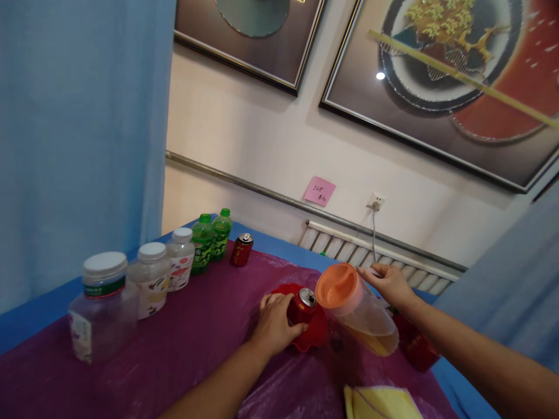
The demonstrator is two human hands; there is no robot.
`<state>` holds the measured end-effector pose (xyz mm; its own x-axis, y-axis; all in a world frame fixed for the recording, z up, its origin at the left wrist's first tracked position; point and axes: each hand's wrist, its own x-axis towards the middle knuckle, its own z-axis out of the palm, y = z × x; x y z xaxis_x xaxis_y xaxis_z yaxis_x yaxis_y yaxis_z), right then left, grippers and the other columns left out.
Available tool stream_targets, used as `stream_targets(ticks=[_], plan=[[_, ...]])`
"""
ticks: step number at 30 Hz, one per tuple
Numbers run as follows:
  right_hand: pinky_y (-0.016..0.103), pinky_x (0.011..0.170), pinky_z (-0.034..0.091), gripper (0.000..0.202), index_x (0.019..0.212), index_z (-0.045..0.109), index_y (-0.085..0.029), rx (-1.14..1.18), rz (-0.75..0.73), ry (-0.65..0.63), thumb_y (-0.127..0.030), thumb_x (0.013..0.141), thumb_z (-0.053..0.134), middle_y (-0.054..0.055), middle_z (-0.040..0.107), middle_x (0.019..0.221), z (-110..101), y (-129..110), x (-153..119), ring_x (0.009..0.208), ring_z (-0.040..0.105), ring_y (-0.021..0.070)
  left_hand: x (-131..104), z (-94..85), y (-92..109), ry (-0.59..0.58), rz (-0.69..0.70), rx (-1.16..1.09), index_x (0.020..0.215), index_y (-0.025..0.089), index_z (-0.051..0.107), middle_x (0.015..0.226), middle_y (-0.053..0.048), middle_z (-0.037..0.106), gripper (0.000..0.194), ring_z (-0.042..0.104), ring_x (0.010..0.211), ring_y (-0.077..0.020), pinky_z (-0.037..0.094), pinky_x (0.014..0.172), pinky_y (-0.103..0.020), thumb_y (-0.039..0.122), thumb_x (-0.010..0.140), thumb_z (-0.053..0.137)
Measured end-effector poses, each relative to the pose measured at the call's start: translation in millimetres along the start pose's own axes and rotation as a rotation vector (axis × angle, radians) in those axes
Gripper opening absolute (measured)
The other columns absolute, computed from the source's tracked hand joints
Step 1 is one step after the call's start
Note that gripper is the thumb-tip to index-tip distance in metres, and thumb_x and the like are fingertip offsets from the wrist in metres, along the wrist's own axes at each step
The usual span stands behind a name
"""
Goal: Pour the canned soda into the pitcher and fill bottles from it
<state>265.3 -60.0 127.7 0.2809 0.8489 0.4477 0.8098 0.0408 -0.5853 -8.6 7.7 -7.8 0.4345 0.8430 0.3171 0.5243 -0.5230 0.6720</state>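
Note:
My left hand [276,327] is closed round a red drink can [301,309], which stands in a red wavy-edged dish [320,336]. The top of the can faces up. Close beside it, a clear plastic pitcher [367,329] with an orange lid [336,288] is tilted toward the can, some yellowish liquid lying along its lower side. At the pitcher's far side, my right hand [390,286] grips it, with the handle mostly hidden. Whether any liquid is flowing from the lid cannot be made out.
A large clear jar [102,317], two smaller white-lidded jars, two green bottles [202,247] and a dark red can [241,250] line the left side. A folded yellow cloth [381,402] lies in front. Another red object [418,348] stands at right on the purple sheet [196,343].

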Motion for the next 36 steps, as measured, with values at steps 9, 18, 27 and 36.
stream_targets(ticks=[9, 18, 27, 36], plan=[[0.024, 0.042, 0.02, 0.055, 0.056, 0.024, -0.027, -0.021, 0.024, -0.012, -0.061, 0.077, 0.062, -0.008, 0.021, 0.054, -0.6, 2.6, 0.2, 0.05, 0.022, 0.0091, -0.1, 0.9, -0.7, -0.001, 0.0, -0.007, 0.119, 0.024, 0.067, 0.121, -0.008, 0.071, 0.059, 0.059, 0.121, -0.0319, 0.033, 0.112, -0.047, 0.039, 0.065, 0.086], [0.024, 0.041, 0.02, 0.056, 0.055, 0.024, -0.028, -0.017, 0.033, -0.001, -0.062, 0.077, 0.062, -0.008, 0.022, 0.052, -1.3, -4.3, -1.2, 0.048, 0.023, 0.0091, -0.7, 3.0, -2.0, 0.011, -0.006, -0.008, 0.123, 0.021, 0.066, 0.123, -0.01, 0.071, 0.065, 0.059, 0.122, -0.0321, 0.034, 0.112, -0.047, 0.04, 0.064, 0.087], [0.023, 0.041, 0.021, 0.054, 0.055, 0.025, -0.028, -0.028, 0.049, -0.013, -0.061, 0.076, 0.061, -0.007, 0.023, 0.051, -1.7, -3.8, -2.4, 0.048, 0.024, 0.0092, -0.8, -0.4, 1.3, 0.007, -0.002, -0.014, 0.119, 0.024, 0.067, 0.12, -0.008, 0.071, 0.06, 0.059, 0.12, -0.0317, 0.034, 0.112, -0.047, 0.039, 0.065, 0.087], [0.023, 0.041, 0.021, 0.055, 0.055, 0.024, -0.027, -0.013, 0.053, -0.027, -0.063, 0.075, 0.061, -0.007, 0.022, 0.052, -1.9, -4.5, -3.1, 0.049, 0.024, 0.0094, -0.6, -1.0, 1.8, -0.005, -0.013, -0.007, 0.122, 0.021, 0.066, 0.123, -0.01, 0.071, 0.063, 0.058, 0.122, -0.0325, 0.033, 0.113, -0.047, 0.04, 0.065, 0.086]])
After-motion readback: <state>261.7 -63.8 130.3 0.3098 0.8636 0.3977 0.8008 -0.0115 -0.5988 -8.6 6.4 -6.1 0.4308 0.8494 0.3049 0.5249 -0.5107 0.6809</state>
